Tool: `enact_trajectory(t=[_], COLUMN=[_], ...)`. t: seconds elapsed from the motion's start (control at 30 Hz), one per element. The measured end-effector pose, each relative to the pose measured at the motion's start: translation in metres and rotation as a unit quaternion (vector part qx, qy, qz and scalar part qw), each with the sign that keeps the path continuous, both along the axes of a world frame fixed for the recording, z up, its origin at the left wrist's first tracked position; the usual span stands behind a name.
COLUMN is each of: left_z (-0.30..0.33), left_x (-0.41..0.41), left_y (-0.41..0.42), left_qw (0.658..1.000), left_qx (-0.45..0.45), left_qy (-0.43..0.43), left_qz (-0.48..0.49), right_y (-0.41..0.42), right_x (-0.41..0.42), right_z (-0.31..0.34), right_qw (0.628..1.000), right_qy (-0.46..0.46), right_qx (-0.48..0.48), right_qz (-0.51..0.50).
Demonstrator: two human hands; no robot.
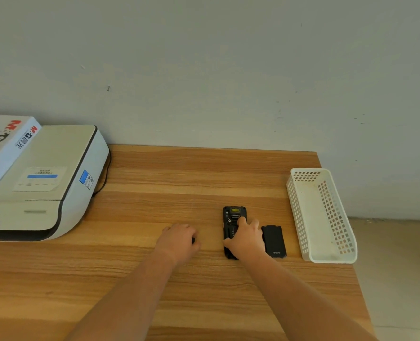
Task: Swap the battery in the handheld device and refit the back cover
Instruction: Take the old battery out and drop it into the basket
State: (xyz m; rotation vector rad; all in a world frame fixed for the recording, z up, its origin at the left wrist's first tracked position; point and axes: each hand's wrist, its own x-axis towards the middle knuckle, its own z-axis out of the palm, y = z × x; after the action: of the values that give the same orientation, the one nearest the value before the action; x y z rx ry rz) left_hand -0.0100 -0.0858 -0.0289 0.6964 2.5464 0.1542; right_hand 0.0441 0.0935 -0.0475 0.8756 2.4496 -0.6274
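Note:
The black handheld device (230,219) lies face down on the wooden table (204,173), its back open and the battery bay partly showing. My right hand (246,238) lies over its lower half, thumb at the left edge and fingertips curled onto the bay. The black back cover (274,241) lies flat just right of the device, touching my hand's edge. To the left, my left hand (179,239) rests knuckles-up on the table with fingers curled round a small dark object (193,240), seemingly the battery, nearly all hidden.
A white perforated plastic basket (327,257) stands at the table's right edge. A white printer (56,168) with a paper box (2,148) on top fills the back left, its cable hanging behind. The wall runs along the table's far edge.

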Motion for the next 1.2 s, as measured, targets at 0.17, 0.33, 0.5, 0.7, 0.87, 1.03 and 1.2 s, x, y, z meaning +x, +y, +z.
enact_trajectory(t=[0.17,0.33,0.5,0.7,0.87,1.03,1.2], left_z=[0.002,0.006,0.008,0.012,0.017,0.025,0.023], left_x=[-0.002,-0.002,-0.001,-0.001,0.002,0.007,0.011], left_y=[0.006,0.015,0.023,0.035,0.046,0.059,0.07], left_qw=[1.0,1.0,1.0,1.0,1.0,1.0,1.0], left_qx=[0.007,-0.001,-0.009,-0.022,-0.026,-0.02,-0.025], left_qy=[0.01,0.021,0.024,0.019,0.014,0.013,0.016], left_qz=[-0.005,-0.016,-0.017,-0.004,0.008,0.015,0.008], right_y=[-0.004,-0.004,0.003,0.022,0.055,0.105,0.154], right_x=[0.006,0.007,0.01,0.018,0.024,0.025,0.034], right_z=[-0.001,0.001,0.008,0.02,0.04,0.064,0.072], right_qw=[1.0,1.0,0.999,0.998,0.993,0.985,0.979], right_qy=[0.002,0.007,0.033,0.068,0.122,0.165,0.179], right_qx=[0.012,0.011,0.009,-0.006,-0.003,0.033,0.061], right_qz=[0.012,0.02,0.018,0.017,0.001,-0.044,-0.075])
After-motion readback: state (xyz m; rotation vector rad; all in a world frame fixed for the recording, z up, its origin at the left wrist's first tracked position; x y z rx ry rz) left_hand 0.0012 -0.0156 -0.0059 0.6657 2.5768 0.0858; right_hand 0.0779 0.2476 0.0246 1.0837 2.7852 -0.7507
